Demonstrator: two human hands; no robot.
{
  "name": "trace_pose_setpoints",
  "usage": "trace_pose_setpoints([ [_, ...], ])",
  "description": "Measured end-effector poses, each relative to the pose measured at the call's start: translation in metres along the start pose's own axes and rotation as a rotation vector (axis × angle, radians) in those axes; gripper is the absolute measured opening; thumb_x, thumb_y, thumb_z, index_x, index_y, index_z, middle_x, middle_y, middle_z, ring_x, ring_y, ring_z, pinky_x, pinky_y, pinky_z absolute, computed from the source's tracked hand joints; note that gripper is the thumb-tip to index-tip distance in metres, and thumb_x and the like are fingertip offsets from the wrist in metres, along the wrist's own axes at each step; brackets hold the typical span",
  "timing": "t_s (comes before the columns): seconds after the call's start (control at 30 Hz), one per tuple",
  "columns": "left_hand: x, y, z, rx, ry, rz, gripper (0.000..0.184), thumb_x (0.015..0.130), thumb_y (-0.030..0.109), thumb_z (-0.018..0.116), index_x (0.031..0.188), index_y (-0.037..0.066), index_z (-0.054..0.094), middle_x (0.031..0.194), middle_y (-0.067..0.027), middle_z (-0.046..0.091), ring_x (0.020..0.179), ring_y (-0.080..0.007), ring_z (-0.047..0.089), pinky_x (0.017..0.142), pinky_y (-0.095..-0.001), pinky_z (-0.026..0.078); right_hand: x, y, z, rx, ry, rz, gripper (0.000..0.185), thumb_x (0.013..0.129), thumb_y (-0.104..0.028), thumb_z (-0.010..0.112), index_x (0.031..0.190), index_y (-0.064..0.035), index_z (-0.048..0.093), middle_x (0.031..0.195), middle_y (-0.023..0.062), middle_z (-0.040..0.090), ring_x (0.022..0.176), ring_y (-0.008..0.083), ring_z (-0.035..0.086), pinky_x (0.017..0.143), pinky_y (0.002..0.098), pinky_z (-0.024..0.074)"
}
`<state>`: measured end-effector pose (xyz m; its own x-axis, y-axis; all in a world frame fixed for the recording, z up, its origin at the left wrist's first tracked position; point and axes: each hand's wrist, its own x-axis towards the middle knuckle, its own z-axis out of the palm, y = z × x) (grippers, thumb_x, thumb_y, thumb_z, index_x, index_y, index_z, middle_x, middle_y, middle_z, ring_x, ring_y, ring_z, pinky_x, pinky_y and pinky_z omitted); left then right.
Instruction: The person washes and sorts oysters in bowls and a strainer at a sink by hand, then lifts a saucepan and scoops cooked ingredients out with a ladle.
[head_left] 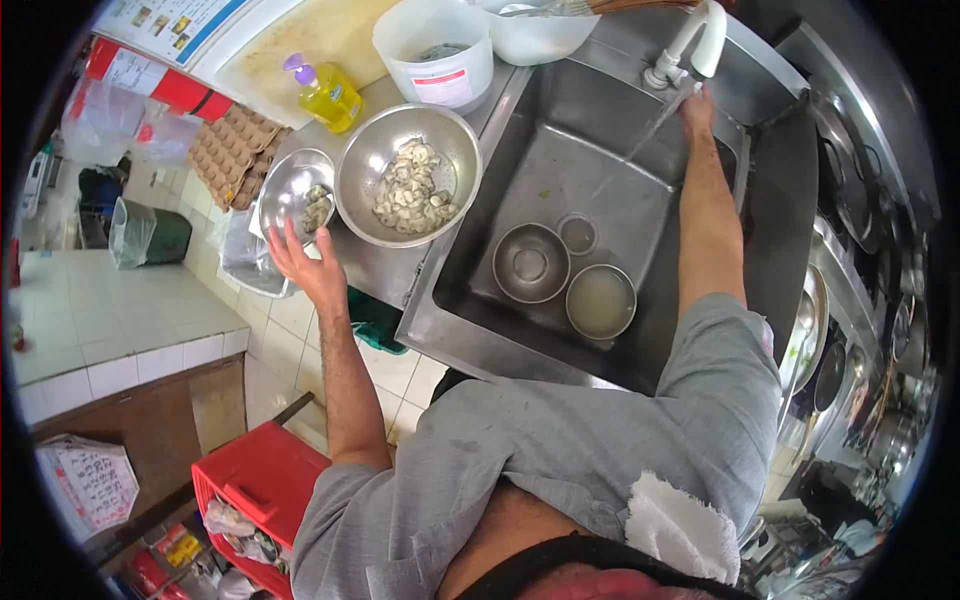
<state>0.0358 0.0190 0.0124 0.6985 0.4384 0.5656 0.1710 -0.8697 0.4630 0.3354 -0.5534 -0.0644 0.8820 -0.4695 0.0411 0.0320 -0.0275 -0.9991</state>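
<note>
My left hand (pixel 308 268) has its fingers spread at the near rim of a small metal bowl (pixel 285 185); whether it touches the rim I cannot tell. A small heap of greyish shellfish meat (pixel 317 208) lies in that bowl. Beside it stands a larger metal colander (pixel 355 165) holding a bigger pile of pale shellfish meat (pixel 412 190), which looks like shucked oysters. My right hand (pixel 697 112) is up at the white faucet (pixel 709 45), its fingers mostly hidden there. A thin stream of water (pixel 655 130) runs slantwise into the steel sink (pixel 590 150).
In the sink sit a metal bowl (pixel 512 278), a bowl of cloudy liquid (pixel 602 302) and a small round dish (pixel 577 234). Behind the colander stand a white bucket (pixel 440 70) and a yellow soap bottle (pixel 335 103). Egg trays (pixel 232 155) are at the left.
</note>
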Motion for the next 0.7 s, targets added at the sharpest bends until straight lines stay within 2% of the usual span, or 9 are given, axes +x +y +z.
trace_pose_setpoints([
  [0.07, -0.003, 0.019, -0.01, 0.117, 0.043, 0.062, 0.047, 0.082, 0.02, 0.06, 0.124, 0.004, 0.045, 0.132, -0.0195, 0.036, 0.123, -0.0362, 0.03, 0.101, -0.0461, 0.023, -0.005, -0.007, -0.003, -0.042, 0.031, -0.009, 0.066, 0.079, -0.028, 0.065, 0.127, 0.0049, 0.034, 0.086, 0.0118, 0.059, 0.061, 0.0151, 0.058, 0.05, 0.0262, 0.0484],
  [0.13, -0.004, 0.04, -0.014, -0.023, -0.09, 0.152, 0.039, 0.08, 0.015, 0.063, 0.116, 0.005, 0.053, 0.126, -0.0171, 0.041, 0.116, -0.0329, 0.035, 0.098, -0.0455, 0.025, -0.006, -0.008, -0.004, -0.033, 0.023, 0.008, 0.066, 0.078, -0.029, 0.067, 0.125, 0.0062, 0.036, 0.079, 0.0093, 0.059, 0.056, 0.0143, 0.056, 0.048, 0.025, 0.0467],
  [0.17, -0.005, 0.049, -0.01, -0.024, -0.119, 0.225, 0.034, 0.077, 0.012, 0.065, 0.11, 0.007, 0.057, 0.119, -0.0156, 0.046, 0.108, -0.032, 0.042, 0.091, -0.043, 0.032, -0.003, -0.007, -0.006, -0.006, 0.005, 0.028, 0.066, 0.078, -0.03, 0.067, 0.123, 0.0061, 0.037, 0.076, 0.0082, 0.058, 0.055, 0.0136, 0.055, 0.047, 0.0246, 0.0459],
  [0.2, -0.005, 0.056, -0.005, -0.016, -0.117, 0.225, 0.034, 0.077, 0.012, 0.065, 0.11, 0.007, 0.057, 0.119, -0.0156, 0.046, 0.108, -0.032, 0.042, 0.091, -0.043, 0.032, 0.0, -0.005, -0.008, 0.021, -0.009, 0.046, 0.065, 0.077, -0.031, 0.068, 0.122, 0.006, 0.039, 0.073, 0.0071, 0.057, 0.054, 0.0129, 0.055, 0.047, 0.0243, 0.0452],
  [0.27, 0.001, 0.066, 0.01, -0.134, -0.431, 0.288, 0.036, 0.075, 0.01, 0.065, 0.111, 0.009, 0.057, 0.116, -0.0152, 0.049, 0.104, -0.0337, 0.046, 0.088, -0.0427, 0.037, 0.003, -0.005, -0.009, 0.046, -0.027, 0.065, 0.059, 0.077, -0.033, 0.069, 0.115, 0.0051, 0.045, 0.071, 0.006, 0.056, 0.054, 0.012, 0.055, 0.046, 0.0238, 0.0444],
  [0.33, 0.011, 0.068, 0.034, -0.142, -0.502, 0.307, 0.038, 0.075, 0.011, 0.065, 0.112, 0.009, 0.056, 0.115, -0.0147, 0.05, 0.103, -0.0344, 0.048, 0.087, -0.0429, 0.039, 0.0, -0.013, -0.01, -0.083, -0.064, 0.115, 0.031, 0.087, -0.025, 0.056, 0.107, -0.0022, 0.049, 0.078, 0.0052, 0.058, 0.057, 0.0128, 0.055, 0.049, 0.0231, 0.0431],
  [0.37, 0.016, 0.071, 0.052, -0.149, -0.575, 0.323, 0.04, 0.075, 0.012, 0.065, 0.113, 0.01, 0.056, 0.114, -0.0143, 0.051, 0.102, -0.035, 0.049, 0.086, -0.0431, 0.041, -0.002, -0.014, -0.01, -0.02, -0.061, 0.105, 0.033, 0.085, -0.028, 0.059, 0.104, -0.0015, 0.051, 0.078, 0.0056, 0.058, 0.057, 0.0128, 0.055, 0.048, 0.0236, 0.0434],
  [0.53, 0.039, 0.087, 0.11, -0.004, -0.554, 0.402, 0.042, 0.075, 0.017, 0.063, 0.115, 0.012, 0.053, 0.118, -0.0128, 0.05, 0.109, -0.0324, 0.047, 0.09, -0.0424, 0.04, -0.009, -0.009, -0.001, 0.128, -0.011, 0.066, 0.044, 0.081, -0.025, 0.064, 0.112, 0.0009, 0.046, 0.079, 0.0066, 0.057, 0.058, 0.0142, 0.056, 0.048, 0.0254, 0.0466],
  [0.7, 0.053, 0.092, 0.121, 0.103, -0.884, 0.364, 0.032, 0.073, 0.013, 0.061, 0.105, 0.01, 0.058, 0.105, -0.0173, 0.055, 0.096, -0.0349, 0.054, 0.082, -0.0433, 0.045, -0.008, -0.018, -0.002, 0.052, 0.056, 0.109, 0.046, 0.082, -0.027, 0.063, 0.115, 0.0005, 0.046, 0.079, 0.0074, 0.058, 0.059, 0.0132, 0.055, 0.049, 0.0252, 0.0469],
])
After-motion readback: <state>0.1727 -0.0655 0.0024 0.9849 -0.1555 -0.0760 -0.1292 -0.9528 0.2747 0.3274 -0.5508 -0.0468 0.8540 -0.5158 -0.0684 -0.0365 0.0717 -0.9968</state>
